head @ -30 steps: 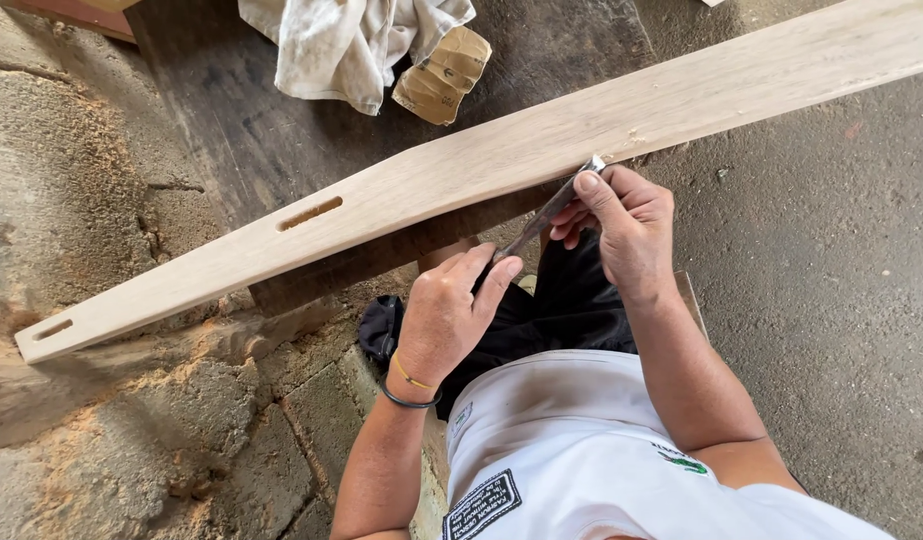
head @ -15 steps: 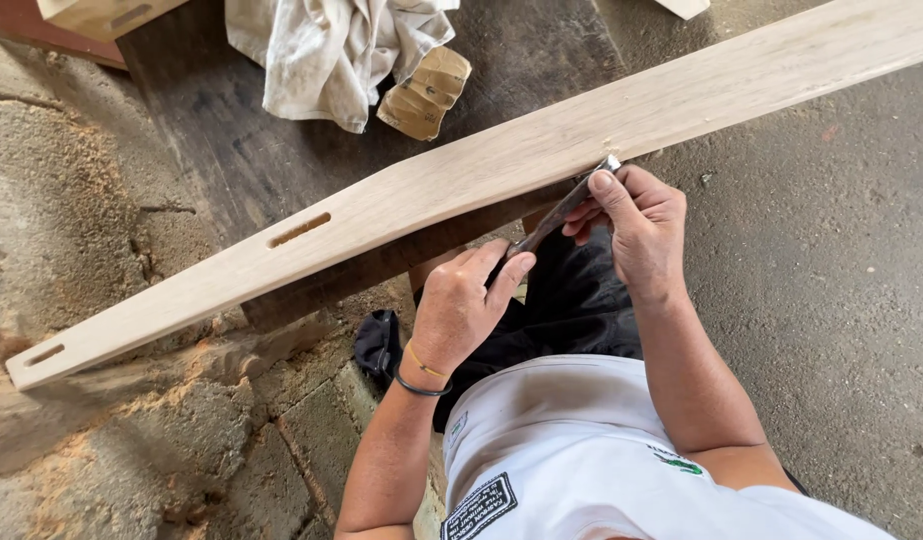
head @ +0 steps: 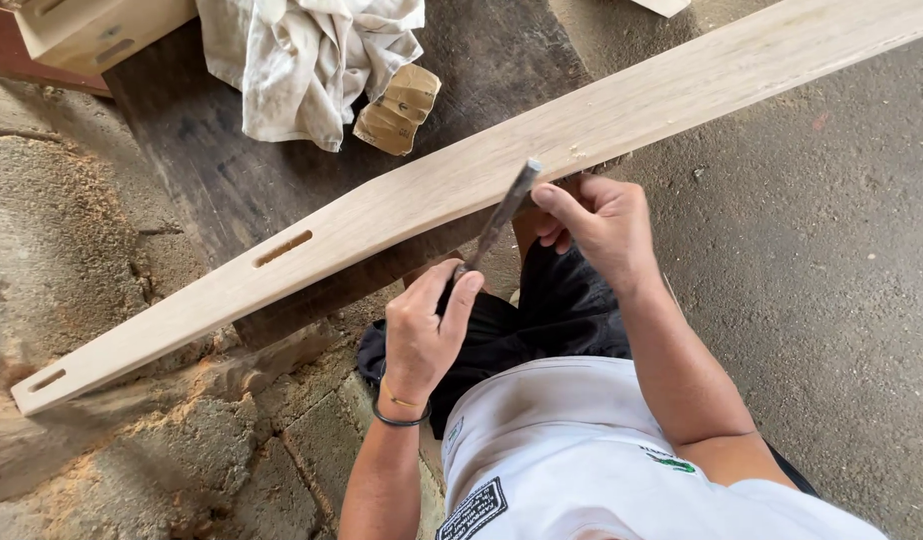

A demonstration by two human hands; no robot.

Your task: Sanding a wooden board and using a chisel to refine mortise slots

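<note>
A long pale wooden board [head: 401,215] with slots cut through it lies slanted across a dark plank [head: 231,170]. My left hand [head: 426,330] grips the handle end of a metal chisel [head: 503,215]. My right hand [head: 596,225] pinches the chisel's blade near its tip, which rests on the board's near edge. Both hands sit over my lap, by dark trousers and a white shirt.
A crumpled white cloth [head: 301,60] and folded sandpaper blocks [head: 399,108] lie on the dark plank behind the board. Pale wooden pieces [head: 91,30] are at the top left. Sawdust covers the rough floor [head: 71,250] on the left; grey concrete [head: 831,260] lies on the right.
The view has shifted down and left a little. My hands have moved with the chisel, whose blade now shows more fully against the board's edge.
</note>
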